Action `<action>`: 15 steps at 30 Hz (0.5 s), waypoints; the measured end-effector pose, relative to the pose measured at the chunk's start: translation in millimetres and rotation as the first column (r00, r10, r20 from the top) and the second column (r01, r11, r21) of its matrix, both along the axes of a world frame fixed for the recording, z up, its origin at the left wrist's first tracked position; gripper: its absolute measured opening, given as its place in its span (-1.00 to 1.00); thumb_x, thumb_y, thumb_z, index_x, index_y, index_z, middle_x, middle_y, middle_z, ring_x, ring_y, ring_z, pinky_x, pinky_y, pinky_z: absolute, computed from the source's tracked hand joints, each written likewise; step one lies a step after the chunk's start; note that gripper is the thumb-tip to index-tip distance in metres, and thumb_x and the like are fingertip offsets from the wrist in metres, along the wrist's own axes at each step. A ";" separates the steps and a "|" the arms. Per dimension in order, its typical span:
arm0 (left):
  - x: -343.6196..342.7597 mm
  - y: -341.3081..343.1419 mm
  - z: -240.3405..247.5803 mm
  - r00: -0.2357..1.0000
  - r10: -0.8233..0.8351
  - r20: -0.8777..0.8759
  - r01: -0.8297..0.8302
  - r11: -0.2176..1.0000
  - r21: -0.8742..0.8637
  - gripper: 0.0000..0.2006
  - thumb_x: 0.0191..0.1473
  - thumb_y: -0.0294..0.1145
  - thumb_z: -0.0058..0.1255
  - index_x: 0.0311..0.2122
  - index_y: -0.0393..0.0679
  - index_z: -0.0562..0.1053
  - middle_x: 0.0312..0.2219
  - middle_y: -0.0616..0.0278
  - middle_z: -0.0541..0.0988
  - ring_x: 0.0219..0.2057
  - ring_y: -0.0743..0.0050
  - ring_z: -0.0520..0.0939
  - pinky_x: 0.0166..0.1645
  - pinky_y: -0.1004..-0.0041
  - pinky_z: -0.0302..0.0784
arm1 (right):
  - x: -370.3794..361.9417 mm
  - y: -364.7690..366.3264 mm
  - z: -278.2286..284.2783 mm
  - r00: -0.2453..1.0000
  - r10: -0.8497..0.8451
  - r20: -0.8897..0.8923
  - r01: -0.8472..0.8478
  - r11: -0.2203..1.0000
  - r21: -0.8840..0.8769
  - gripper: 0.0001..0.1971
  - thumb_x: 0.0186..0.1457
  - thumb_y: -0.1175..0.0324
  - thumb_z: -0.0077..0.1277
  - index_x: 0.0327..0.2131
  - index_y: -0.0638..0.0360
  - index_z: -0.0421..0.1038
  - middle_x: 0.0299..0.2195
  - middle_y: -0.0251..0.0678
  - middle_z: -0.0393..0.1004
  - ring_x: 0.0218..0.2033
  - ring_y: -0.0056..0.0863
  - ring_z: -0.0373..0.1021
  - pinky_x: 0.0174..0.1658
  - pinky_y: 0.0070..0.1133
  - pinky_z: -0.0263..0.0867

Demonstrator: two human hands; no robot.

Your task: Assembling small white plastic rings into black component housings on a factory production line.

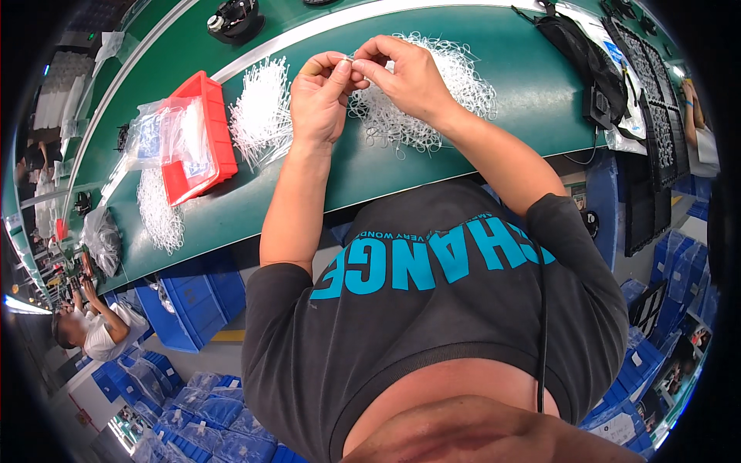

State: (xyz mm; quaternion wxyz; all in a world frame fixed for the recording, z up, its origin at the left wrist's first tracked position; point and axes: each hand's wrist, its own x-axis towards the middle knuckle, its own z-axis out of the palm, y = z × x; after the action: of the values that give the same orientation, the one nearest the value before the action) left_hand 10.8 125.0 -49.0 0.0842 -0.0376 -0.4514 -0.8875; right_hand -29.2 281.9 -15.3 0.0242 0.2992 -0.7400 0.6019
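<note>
Left hand [318, 100] and right hand [411, 79], both pinched closed, hold a small pale piece [350, 59], too small to identify, above the green desk [540, 108], by the left edge of heaped white string loops [467, 86].

large turquoise capital letters [444, 258] run across the chest of the person's dark grey t-shirt [432, 332], and a line of smaller turquoise letters [378, 235] runs along their far side. at the far right, a white bag [590, 31] bears blue printing, too small to read. at the near right, a white label [617, 429] sits on a blue bin [642, 441]; its print is also too fine to make out.
</note>
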 end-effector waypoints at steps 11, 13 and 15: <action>4.0 5.6 9.5 0.992 0.051 0.113 -0.012 0.947 -0.322 -0.88 0.10 -0.57 0.07 -0.22 -0.31 0.48 -0.41 0.18 0.57 -0.45 0.50 0.60 -0.32 0.47 0.62 | -6.3 18.4 1.5 1.000 -0.002 0.005 0.001 0.972 0.234 -0.79 0.11 0.28 0.11 -0.35 0.26 0.49 -0.49 -0.32 0.54 -0.48 -0.61 0.40 -0.40 -0.60 0.30; 2.2 6.7 14.9 0.979 0.062 0.193 0.027 0.903 -0.429 -0.88 0.09 -0.56 0.10 -0.24 -0.32 0.49 -0.43 0.18 0.58 -0.46 0.50 0.59 -0.32 0.49 0.62 | -10.0 22.4 1.3 0.999 0.001 0.040 -0.013 0.952 0.305 -0.79 0.10 0.29 0.12 -0.36 0.26 0.49 -0.51 -0.31 0.53 -0.49 -0.55 0.40 -0.38 -0.57 0.30; -6.3 -4.8 15.9 0.976 0.046 0.211 0.062 0.875 -0.480 -0.87 0.06 -0.48 0.16 -0.30 -0.30 0.53 -0.46 0.22 0.58 -0.47 0.55 0.58 -0.35 0.51 0.58 | -16.9 27.5 -0.6 0.996 -0.004 -0.091 0.036 0.935 0.352 -0.82 0.08 0.30 0.12 -0.38 0.23 0.51 -0.50 -0.27 0.54 -0.49 -0.38 0.41 -0.33 -0.49 0.32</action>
State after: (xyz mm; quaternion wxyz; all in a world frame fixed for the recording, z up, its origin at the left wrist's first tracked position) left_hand 4.6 120.2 -33.2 0.0191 0.0371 -0.6651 -0.7456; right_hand -46.1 309.5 -15.9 0.0091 0.3178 -0.8371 0.4452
